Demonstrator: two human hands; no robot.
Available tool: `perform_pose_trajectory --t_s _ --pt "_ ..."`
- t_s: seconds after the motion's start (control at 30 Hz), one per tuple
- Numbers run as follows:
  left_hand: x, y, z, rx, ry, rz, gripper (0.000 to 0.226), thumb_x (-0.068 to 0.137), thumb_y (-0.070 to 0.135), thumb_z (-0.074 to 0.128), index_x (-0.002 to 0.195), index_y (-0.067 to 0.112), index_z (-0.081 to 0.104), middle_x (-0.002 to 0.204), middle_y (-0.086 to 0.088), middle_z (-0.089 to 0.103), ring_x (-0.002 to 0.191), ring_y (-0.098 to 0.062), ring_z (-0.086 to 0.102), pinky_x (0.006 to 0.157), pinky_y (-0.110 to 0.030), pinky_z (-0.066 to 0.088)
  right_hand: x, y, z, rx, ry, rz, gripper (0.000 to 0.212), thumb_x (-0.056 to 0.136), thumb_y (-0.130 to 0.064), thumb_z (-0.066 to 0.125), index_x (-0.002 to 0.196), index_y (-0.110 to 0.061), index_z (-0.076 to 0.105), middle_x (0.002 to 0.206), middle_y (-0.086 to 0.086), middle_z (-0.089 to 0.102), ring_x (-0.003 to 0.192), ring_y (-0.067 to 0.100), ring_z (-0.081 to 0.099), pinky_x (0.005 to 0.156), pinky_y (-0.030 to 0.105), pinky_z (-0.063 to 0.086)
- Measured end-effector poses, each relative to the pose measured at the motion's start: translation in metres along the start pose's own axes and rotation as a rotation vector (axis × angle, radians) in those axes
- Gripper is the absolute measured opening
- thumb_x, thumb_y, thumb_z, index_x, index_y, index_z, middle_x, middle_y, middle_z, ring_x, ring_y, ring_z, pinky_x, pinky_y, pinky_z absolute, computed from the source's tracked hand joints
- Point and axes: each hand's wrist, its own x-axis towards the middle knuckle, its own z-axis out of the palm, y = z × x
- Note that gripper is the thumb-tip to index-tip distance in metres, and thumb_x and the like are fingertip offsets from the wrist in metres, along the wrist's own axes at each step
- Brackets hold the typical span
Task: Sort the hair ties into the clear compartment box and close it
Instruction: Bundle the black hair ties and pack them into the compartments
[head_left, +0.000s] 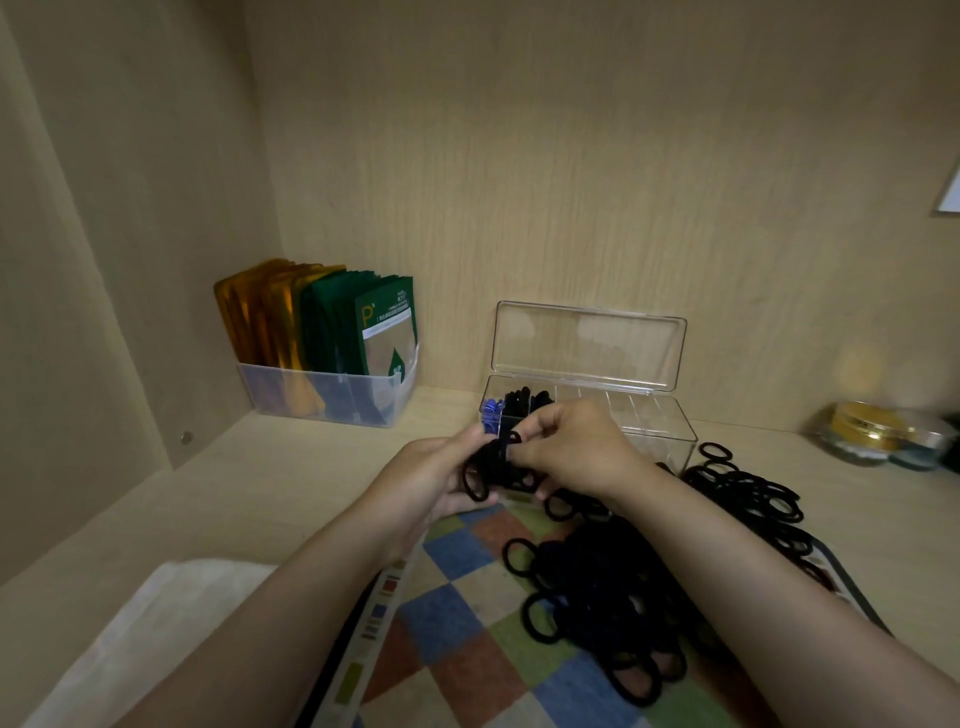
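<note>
The clear compartment box (660, 426) stands on the shelf with its lid (587, 345) raised upright against the back wall. Blue ties (491, 410) fill its leftmost compartment and black ties (524, 401) the one beside it; the compartments to the right look bare. Just in front of the box my left hand (431, 480) and my right hand (571, 454) together grip a bunch of black hair ties (488, 470). A big heap of black hair ties (618, 597) lies on a checkered tray (457, 649) below my hands, and more ties (748, 493) trail to the right.
A translucent bin (332, 397) of orange and green sachets stands at the back left corner. A glass jar with a gold lid (872, 434) sits at the right. A white cloth (150, 623) lies at the front left. Wooden walls close in the left and back.
</note>
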Motion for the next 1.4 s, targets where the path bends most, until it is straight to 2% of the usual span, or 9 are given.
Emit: perform_pose_trajectory --t_s 0.1,0.2,0.43,0.6,0.77,0.83,0.97,1.27,1.4 --pt "0.0 -0.004 0.0 0.162 0.023 0.081 0.026 0.092 0.016 0.067 0.117 0.012 0.072 0.103 -0.009 0.077 0.094 -0.019 0.074 0.078 -0.024 0.06 -0.002 -0.002 0.003 -0.108 0.022 -0.077 0.004 0.08 -0.011 0.078 0.082 -0.01 0.074 0.064 0.0 0.067 0.054 0.014 0.063 0.046 0.024 0.051" --pt "0.002 -0.006 0.0 0.177 0.086 0.098 0.027 0.093 0.007 0.064 0.119 0.004 0.07 0.104 -0.015 0.076 0.086 -0.017 0.075 0.07 -0.021 0.059 -0.002 -0.002 0.002 -0.089 -0.036 -0.103 0.005 0.081 -0.015 0.08 0.081 -0.014 0.075 0.064 -0.002 0.068 0.052 0.013 0.063 0.046 0.024 0.049" --pt "0.012 0.002 0.004 0.188 0.112 0.068 0.022 0.095 0.011 0.062 0.113 0.005 0.073 0.099 -0.015 0.077 0.085 -0.021 0.073 0.073 -0.025 0.061 -0.003 -0.003 -0.019 0.328 -0.161 0.027 0.032 0.082 0.006 0.074 0.109 -0.008 0.065 0.078 0.007 0.067 0.054 0.014 0.064 0.048 0.024 0.056" --pt "0.032 0.019 0.007 0.222 0.165 0.04 0.022 0.094 0.009 0.065 0.114 0.004 0.072 0.1 -0.011 0.076 0.09 -0.02 0.072 0.075 -0.024 0.061 0.001 -0.004 -0.042 0.408 -0.145 0.039 0.034 0.08 0.012 0.072 0.111 -0.002 0.067 0.079 0.008 0.066 0.062 0.019 0.066 0.056 0.025 0.06" --pt "0.041 0.016 0.015 0.263 0.098 0.023 0.032 0.092 0.012 0.068 0.123 0.011 0.069 0.111 -0.014 0.074 0.091 -0.021 0.068 0.072 -0.024 0.061 0.004 -0.007 -0.052 0.489 -0.044 -0.13 0.026 0.08 0.012 0.072 0.099 -0.006 0.072 0.079 0.007 0.07 0.065 0.017 0.067 0.057 0.022 0.056" --pt "0.039 0.008 0.019 0.249 0.014 -0.003 0.034 0.091 0.019 0.069 0.125 0.019 0.068 0.111 -0.009 0.075 0.095 -0.022 0.071 0.082 -0.031 0.06 0.005 -0.005 -0.045 0.436 -0.007 -0.169 0.024 0.08 0.011 0.073 0.095 -0.008 0.073 0.077 0.006 0.07 0.065 0.015 0.066 0.057 0.02 0.055" --pt "0.035 0.001 0.022 0.091 -0.098 -0.014 0.027 0.096 0.014 0.058 0.12 0.01 0.069 0.106 -0.009 0.075 0.091 -0.018 0.071 0.075 -0.026 0.06 0.009 0.001 -0.035 0.174 0.051 -0.218 0.022 0.078 0.003 0.079 0.091 -0.015 0.076 0.077 0.0 0.069 0.068 0.013 0.062 0.065 0.018 0.054" --pt "0.033 -0.003 0.02 -0.018 -0.114 0.015 0.026 0.097 0.014 0.055 0.118 0.008 0.07 0.107 -0.008 0.075 0.093 -0.016 0.071 0.076 -0.026 0.059 0.009 0.003 -0.027 -0.124 0.144 -0.33 0.024 0.077 -0.006 0.082 0.084 -0.027 0.075 0.074 -0.006 0.067 0.06 -0.003 0.056 0.063 0.013 0.047" --pt "0.03 -0.001 0.017 0.013 -0.117 0.077 0.03 0.098 0.011 0.055 0.127 0.011 0.066 0.122 -0.008 0.071 0.107 -0.02 0.069 0.079 -0.027 0.058 0.01 0.002 -0.03 -0.173 0.115 -0.205 0.028 0.078 -0.019 0.084 0.102 -0.026 0.071 0.088 -0.008 0.068 0.062 -0.005 0.058 0.062 0.013 0.047"
